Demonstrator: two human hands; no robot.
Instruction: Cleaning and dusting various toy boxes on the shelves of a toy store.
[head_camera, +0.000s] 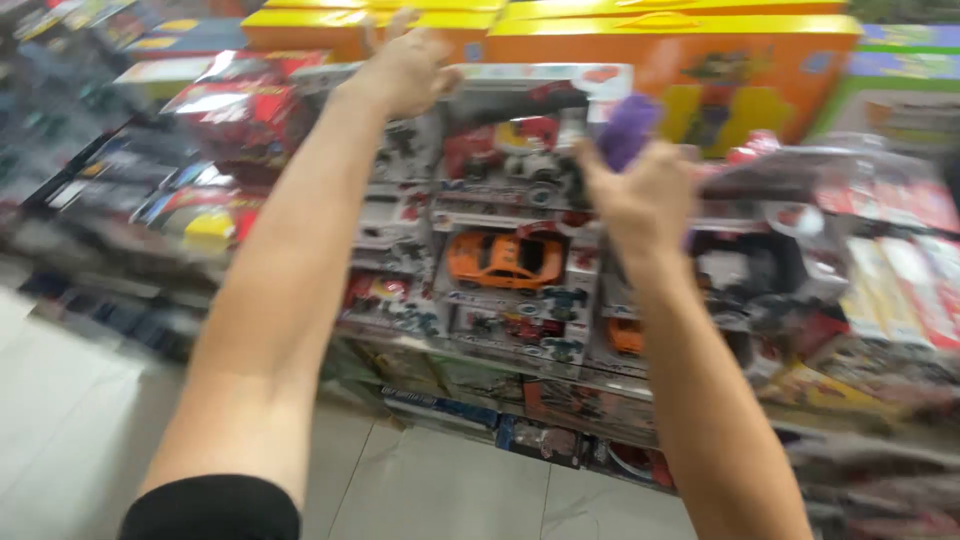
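Stacked toy boxes (505, 260) wall the front; bare floor (440, 490) lies open below.

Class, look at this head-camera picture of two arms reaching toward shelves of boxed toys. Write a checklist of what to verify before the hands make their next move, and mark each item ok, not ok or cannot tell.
1. Right hand grips the purple cloth: ok, fingers closed round it.
2. Left hand is free of any load: ok, it holds nothing and rests at the top edge of the toy box.
3. Orange toy car sits inside its package: ok.
4. Yellow boxes on top lie steady: cannot tell, picture blurred.
5. Floor below is unobstructed: cannot tell, only part shows.
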